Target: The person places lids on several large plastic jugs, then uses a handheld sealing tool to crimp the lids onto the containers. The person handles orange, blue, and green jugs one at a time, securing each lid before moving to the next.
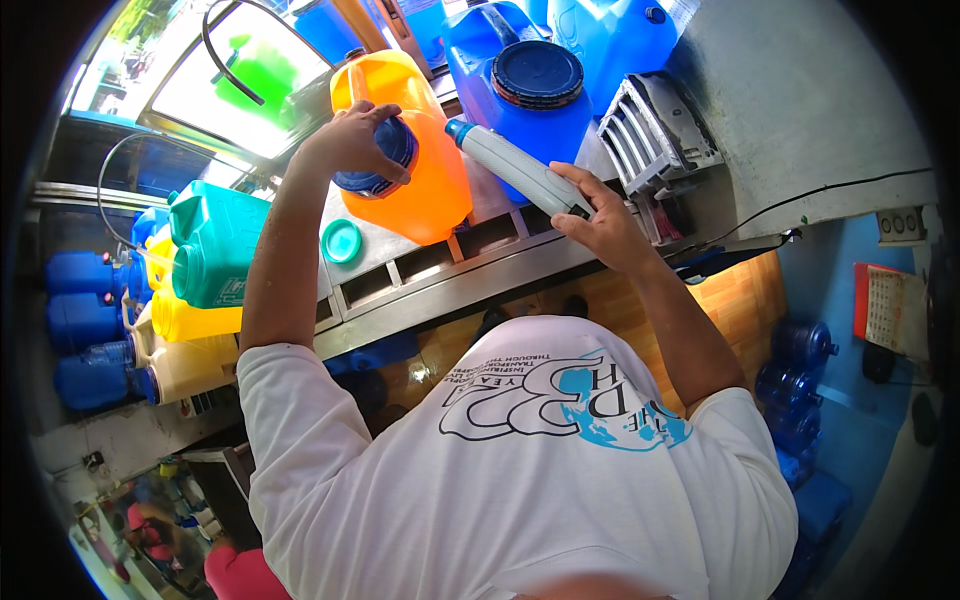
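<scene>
My left hand (362, 138) is closed over the dark blue screw cap (366, 184) of an orange jug (435, 165). The jug rests on a metal counter, and my palm and fingers hide part of the cap. In my right hand (607, 217) is a light grey, tube-shaped tool (512, 168) with a teal tip. That tip points up and left, close beside the orange jug. A round teal lid (341, 241) lies on the counter below the jug. Right of the orange jug stands a large blue jug (550, 135) with a dark blue cap (537, 73).
At the left are a green jug (218, 245), a yellow jug (185, 318) and several blue bottles (80, 320). A white slatted rack (640, 135) stands right of the blue jug. A thin black hose (232, 78) hangs at the upper left. The counter's metal edge (420, 300) runs before me.
</scene>
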`<state>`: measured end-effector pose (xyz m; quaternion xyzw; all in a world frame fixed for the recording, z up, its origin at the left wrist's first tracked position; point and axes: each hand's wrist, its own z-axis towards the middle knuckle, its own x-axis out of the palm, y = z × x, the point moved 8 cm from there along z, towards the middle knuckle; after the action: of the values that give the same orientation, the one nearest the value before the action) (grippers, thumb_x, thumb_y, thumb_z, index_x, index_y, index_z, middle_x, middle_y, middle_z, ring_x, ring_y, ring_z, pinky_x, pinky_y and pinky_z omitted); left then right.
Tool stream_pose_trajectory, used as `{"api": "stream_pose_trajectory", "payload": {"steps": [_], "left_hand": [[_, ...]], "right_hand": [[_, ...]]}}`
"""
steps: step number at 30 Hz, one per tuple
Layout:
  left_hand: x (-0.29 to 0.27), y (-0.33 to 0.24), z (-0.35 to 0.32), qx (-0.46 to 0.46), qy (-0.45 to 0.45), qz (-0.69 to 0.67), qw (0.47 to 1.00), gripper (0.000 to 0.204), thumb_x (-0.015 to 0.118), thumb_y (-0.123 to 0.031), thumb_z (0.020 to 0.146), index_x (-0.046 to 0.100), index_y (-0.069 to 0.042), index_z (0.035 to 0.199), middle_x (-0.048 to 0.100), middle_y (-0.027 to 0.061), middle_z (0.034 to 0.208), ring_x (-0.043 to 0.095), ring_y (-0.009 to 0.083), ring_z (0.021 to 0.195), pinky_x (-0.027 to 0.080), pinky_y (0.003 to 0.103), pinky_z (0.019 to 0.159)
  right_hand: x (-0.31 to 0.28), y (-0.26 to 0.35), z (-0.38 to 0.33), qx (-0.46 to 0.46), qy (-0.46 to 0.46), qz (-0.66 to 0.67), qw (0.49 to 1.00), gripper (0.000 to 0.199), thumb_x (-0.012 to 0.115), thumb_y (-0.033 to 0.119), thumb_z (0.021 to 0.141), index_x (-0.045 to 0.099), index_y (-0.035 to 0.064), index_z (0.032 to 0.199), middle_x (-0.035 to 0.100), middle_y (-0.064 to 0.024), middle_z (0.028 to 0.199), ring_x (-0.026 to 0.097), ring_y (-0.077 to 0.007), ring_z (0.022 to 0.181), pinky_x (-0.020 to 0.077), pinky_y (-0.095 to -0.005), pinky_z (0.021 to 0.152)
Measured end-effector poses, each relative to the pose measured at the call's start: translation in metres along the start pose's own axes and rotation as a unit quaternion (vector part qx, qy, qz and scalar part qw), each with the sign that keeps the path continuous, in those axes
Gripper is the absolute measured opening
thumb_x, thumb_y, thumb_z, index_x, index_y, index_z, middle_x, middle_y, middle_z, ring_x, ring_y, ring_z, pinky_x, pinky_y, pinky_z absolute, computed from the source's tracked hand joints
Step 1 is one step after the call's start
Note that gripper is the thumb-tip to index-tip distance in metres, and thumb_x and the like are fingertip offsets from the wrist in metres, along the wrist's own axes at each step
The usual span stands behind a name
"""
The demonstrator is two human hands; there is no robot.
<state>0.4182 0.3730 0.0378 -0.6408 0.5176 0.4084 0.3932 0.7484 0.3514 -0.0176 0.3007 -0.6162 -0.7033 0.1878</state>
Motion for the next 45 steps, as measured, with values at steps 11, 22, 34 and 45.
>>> {"api": "stream_pose_trajectory", "payload": {"steps": [11,22,34,45], "left_hand": [[-0.001,-0.003,0.002,-0.009,0.028,0.004,1.000,0.113,0.093,-0.043,0.051,0.045,-0.023,0.151,0.042,0.0132,0.153,0.042,0.0358,0.141,0.041,0.048,0.114],[0.002,0.000,0.001,0.012,0.006,0.005,1.000,0.111,0.090,-0.047,0.054,0.044,-0.023,0.152,0.042,0.0143,0.153,0.041,0.0365,0.142,0.040,0.049,0.114],[0.011,0.010,-0.007,0.034,-0.067,-0.030,0.997,0.113,0.090,-0.058,0.058,0.042,-0.022,0.154,0.033,0.0207,0.159,0.034,0.0407,0.146,0.034,0.049,0.119],[0.074,0.068,-0.073,0.122,-0.435,-0.409,0.793,0.123,0.098,-0.040,0.056,0.032,-0.006,0.154,0.047,0.0243,0.148,0.047,0.0369,0.138,0.040,0.044,0.114]], "right_hand": [[0.011,-0.007,0.026,0.030,0.047,0.048,0.997,0.068,0.072,0.024,0.085,0.049,0.0072,0.146,0.062,-0.0148,0.122,0.059,-0.0218,0.111,0.0474,-0.0353,0.099],[0.013,-0.011,0.024,0.080,0.053,0.115,0.989,0.067,0.072,0.022,0.084,0.050,0.0090,0.145,0.059,-0.0029,0.097,0.053,-0.0078,0.076,0.0464,-0.0231,0.066],[0.011,-0.014,0.024,0.081,0.054,0.149,0.984,0.063,0.068,0.015,0.089,0.047,0.0089,0.148,0.057,0.0000,0.088,0.047,-0.0044,0.067,0.0409,-0.0204,0.059],[0.010,-0.007,0.031,0.058,0.072,0.159,0.983,0.062,0.070,0.015,0.090,0.048,0.0106,0.148,0.058,0.0005,0.089,0.046,-0.0029,0.065,0.0389,-0.0192,0.055]]}}
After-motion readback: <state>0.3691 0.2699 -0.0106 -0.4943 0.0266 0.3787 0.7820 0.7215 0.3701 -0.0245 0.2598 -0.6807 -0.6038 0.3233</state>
